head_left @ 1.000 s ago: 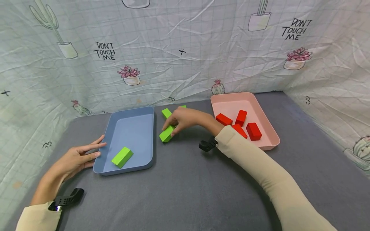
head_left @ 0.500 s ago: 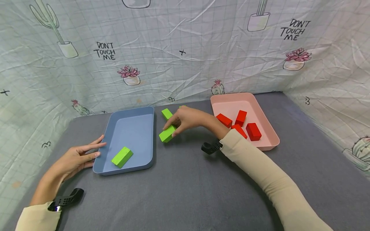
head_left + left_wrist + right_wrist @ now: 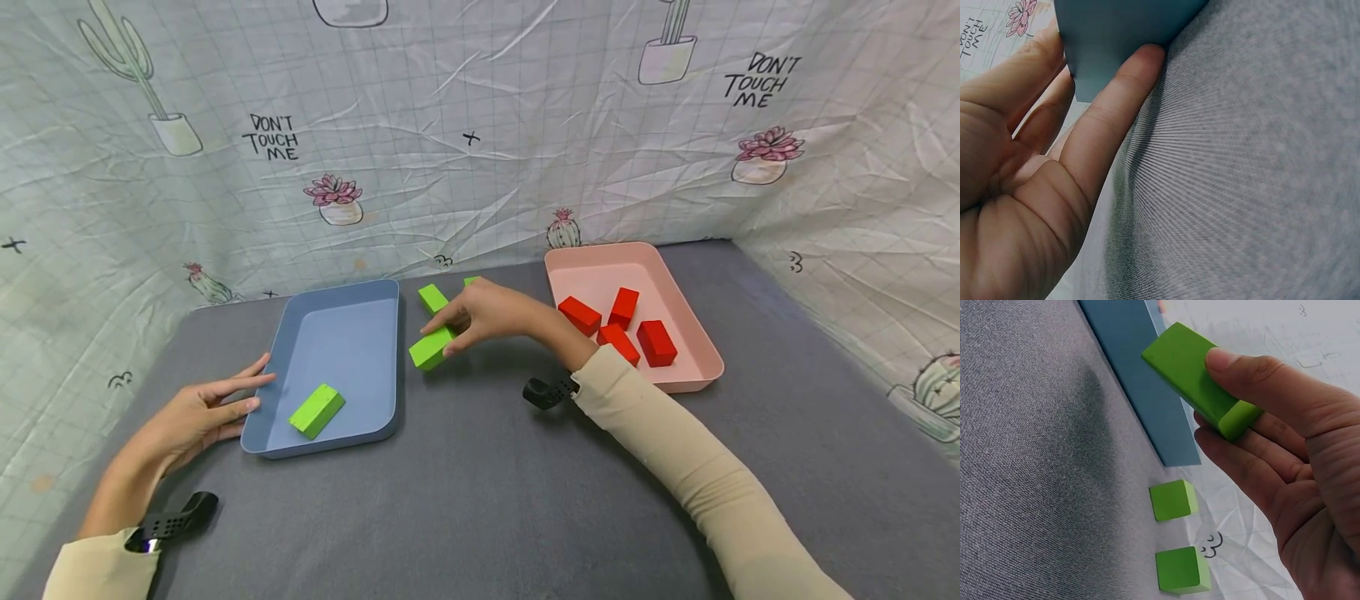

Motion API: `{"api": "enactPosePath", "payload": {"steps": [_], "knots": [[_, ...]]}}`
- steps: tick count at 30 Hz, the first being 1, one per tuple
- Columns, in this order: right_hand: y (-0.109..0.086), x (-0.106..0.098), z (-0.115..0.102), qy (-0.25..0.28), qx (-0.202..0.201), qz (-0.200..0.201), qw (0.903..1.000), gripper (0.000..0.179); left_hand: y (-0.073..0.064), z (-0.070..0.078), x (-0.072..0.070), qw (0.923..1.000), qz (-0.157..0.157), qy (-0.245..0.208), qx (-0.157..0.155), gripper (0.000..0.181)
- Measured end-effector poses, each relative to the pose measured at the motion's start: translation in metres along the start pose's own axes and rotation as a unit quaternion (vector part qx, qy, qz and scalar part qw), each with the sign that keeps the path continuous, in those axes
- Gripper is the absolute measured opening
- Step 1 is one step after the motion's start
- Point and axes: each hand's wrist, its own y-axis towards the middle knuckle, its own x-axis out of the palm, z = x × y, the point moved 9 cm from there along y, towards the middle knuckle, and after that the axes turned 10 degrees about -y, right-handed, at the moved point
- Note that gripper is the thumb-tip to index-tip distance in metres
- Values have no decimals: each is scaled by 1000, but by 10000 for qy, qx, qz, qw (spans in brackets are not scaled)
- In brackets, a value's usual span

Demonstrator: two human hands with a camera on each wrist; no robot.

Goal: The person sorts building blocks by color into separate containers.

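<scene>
My right hand (image 3: pixel 483 317) pinches a green block (image 3: pixel 431 348) between thumb and fingers, just right of the blue tray (image 3: pixel 341 300). In the right wrist view the held green block (image 3: pixel 1188 372) is clear of the table. Behind it lie two more green blocks, one (image 3: pixel 432 297) beside the tray and another (image 3: pixel 471 281) partly hidden by the hand. Inside the blue tray, near its front, rests a green block (image 3: pixel 317 410). My left hand (image 3: pixel 202 412) touches the tray's left wall with extended fingers; its thumb (image 3: pixel 1122 94) lies against the blue wall in the left wrist view.
A pink tray (image 3: pixel 701 350) at the back right holds several red blocks (image 3: pixel 657 343); the right forearm passes in front of its corner. Grey cloth (image 3: pixel 465 500) covers the table. A printed white curtain (image 3: pixel 420 167) hangs behind and at both sides.
My right hand has lifted the green block slightly and barely shifted it toward the blue tray. The left hand keeps its place on the tray wall.
</scene>
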Motion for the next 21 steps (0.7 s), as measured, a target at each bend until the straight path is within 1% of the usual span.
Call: {"api": "enactPosePath", "payload": {"steps": [4,7,11,17,21], "knots": [[-1,-1,2,42,70,125,9999,42,0,0,0,9999,-12,111,2,49],[-3,-2,3,94,97,193,9997,41,0,0,0,9999,-33,96,7,49],[-3,-3,4,114,83,252,9996,41,0,0,0,10000,-36,78,3,49],[-4,-3,0,164,13,357,9992,40,0,0,-1,9999,44,151,-38,50],[-2,-4,-2,19,21,352,9994,40,-1,0,-2,9996,80,230,-111,51]]}}
